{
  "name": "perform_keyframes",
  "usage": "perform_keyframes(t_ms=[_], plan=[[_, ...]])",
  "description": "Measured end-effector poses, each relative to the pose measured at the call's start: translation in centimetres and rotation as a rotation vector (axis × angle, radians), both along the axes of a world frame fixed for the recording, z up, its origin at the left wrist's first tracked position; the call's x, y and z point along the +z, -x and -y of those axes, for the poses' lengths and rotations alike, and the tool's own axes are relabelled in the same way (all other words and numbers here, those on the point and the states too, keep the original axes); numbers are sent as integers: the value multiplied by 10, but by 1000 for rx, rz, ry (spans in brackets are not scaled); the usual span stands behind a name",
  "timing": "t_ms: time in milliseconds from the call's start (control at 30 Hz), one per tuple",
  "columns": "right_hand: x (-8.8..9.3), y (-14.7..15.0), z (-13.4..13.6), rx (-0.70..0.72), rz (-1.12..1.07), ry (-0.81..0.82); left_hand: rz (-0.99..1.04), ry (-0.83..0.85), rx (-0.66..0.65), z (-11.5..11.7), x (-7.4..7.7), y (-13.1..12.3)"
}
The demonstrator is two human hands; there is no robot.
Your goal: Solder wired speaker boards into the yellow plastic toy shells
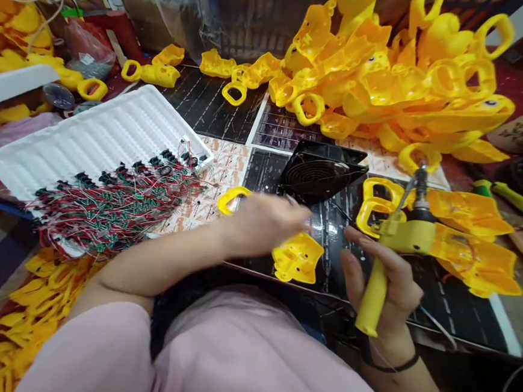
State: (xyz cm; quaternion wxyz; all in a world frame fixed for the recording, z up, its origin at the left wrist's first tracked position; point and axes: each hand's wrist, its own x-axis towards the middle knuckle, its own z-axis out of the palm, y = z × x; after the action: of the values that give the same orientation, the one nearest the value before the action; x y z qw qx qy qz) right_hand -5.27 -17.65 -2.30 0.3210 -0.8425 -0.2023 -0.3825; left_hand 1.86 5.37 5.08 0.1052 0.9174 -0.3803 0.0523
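My left hand (268,222) is blurred by motion, its fingers curled together above a yellow plastic shell half (298,258) at the table's front edge. Whatever it may hold is hidden. A yellow soldering gun (409,237) rests in my right hand (395,282), its handle lying across the palm and its metal tip pointing up and away. The fingers and thumb sit loosely around that handle. Just left of the gun are yellow ring-handled pieces (380,202). Two open shell halves (479,257) lie to its right, thin wires visible in the nearer one.
Behind my hands stands a black fan (323,170). A white foam tray (89,134) at left carries many wired circuit boards (127,209). Yellow duck-like shells (392,83) are heaped at back right; more pieces (39,304) lie low at left. Green-handled pliers (510,194) lie far right.
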Motion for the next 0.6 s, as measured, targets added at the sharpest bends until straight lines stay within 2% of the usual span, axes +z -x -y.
perform_keyframes(t_ms=[67, 133, 200, 267, 300, 333, 400, 433, 500, 533, 600], plan=[[-4, 2, -2, 56, -67, 31, 16, -64, 176, -39, 13, -29], [-5, 2, -9, 172, -98, 121, -70, -257, 169, -78, 18, -53], [-4, 0, -17, 266, -111, 257, -146, -412, 158, -108, 14, -68], [-2, -3, -23, 290, -109, 364, -165, -400, 249, -129, 7, -73], [-1, -5, -25, 285, -103, 395, -148, -293, 335, -136, 3, -73], [0, -7, -26, 276, -93, 410, -103, -113, 437, -143, 1, -73], [1, -10, -24, 258, -68, 411, 56, 393, 605, -155, 0, -75], [2, -13, -23, 251, -63, 409, 153, 660, 634, -159, 2, -77], [3, -17, -21, 236, -65, 402, 286, 1084, 584, -164, 12, -84], [3, -20, -21, 228, -71, 394, 305, 1219, 525, -164, 20, -87], [4, -25, -20, 220, -79, 377, 301, 1346, 383, -159, 38, -91]])
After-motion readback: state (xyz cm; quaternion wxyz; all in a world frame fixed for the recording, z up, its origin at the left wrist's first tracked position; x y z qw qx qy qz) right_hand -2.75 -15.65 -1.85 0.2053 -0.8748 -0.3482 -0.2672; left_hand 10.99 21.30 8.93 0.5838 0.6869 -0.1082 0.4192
